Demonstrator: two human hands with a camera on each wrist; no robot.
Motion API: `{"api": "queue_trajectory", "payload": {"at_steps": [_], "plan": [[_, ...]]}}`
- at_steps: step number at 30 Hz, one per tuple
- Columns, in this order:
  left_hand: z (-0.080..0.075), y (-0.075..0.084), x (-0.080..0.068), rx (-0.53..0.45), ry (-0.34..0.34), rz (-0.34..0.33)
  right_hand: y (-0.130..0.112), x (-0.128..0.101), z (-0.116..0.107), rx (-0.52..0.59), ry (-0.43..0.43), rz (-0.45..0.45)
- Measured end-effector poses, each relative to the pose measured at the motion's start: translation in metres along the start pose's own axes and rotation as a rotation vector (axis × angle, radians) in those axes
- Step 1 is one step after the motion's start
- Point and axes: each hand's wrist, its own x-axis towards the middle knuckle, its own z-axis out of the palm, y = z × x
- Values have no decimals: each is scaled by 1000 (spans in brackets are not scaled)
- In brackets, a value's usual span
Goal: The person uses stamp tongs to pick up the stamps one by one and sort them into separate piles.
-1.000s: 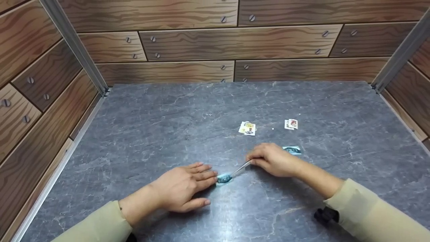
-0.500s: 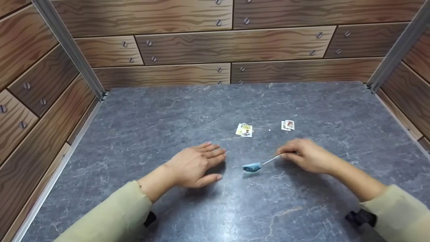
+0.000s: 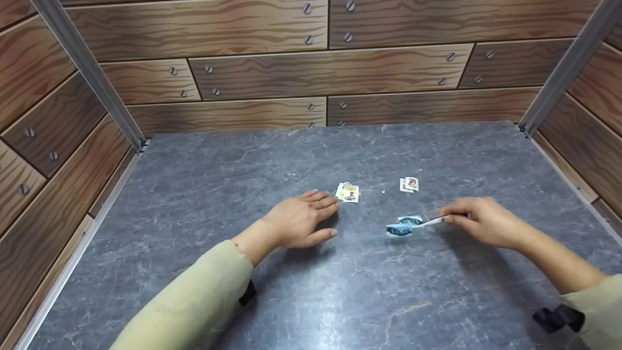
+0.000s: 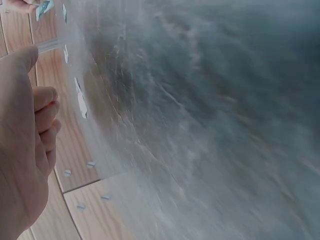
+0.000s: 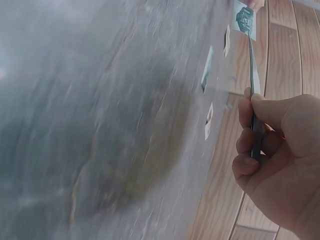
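My right hand (image 3: 466,219) pinches slim metal tweezers (image 3: 430,222), whose tips hold a small blue stamp (image 3: 398,230) just above the grey table (image 3: 243,170). A second blue stamp (image 3: 411,219) lies right behind it. In the right wrist view the tweezers (image 5: 252,75) run up from my fingers (image 5: 250,150) to the blue stamp (image 5: 244,19). My left hand (image 3: 311,218) holds nothing, its fingers straight and low over the table. Its fingertips are beside a small pile of yellow stamps (image 3: 348,192). In the left wrist view the left hand (image 4: 25,150) is empty.
A pair of red-and-white stamps (image 3: 409,184) lies further back, right of the yellow ones. Wood-patterned walls (image 3: 311,73) with metal corner posts (image 3: 87,73) enclose the table on the left, back and right.
My right hand has carried the blue stamp in the tweezers away from my left hand to the right, beside the other blue stamp. My left hand has moved forward toward the yellow stamps.
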Motion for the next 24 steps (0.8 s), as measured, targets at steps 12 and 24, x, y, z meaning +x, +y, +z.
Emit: {"api": "queue_trajectory", "payload": {"at_steps": [12, 24], "plan": [[8, -4, 32, 7, -58, -47, 21, -15, -8, -66, -9, 102], [14, -4, 47, 15, -92, -43, 33, -19, -14, -101, -18, 144]]}}
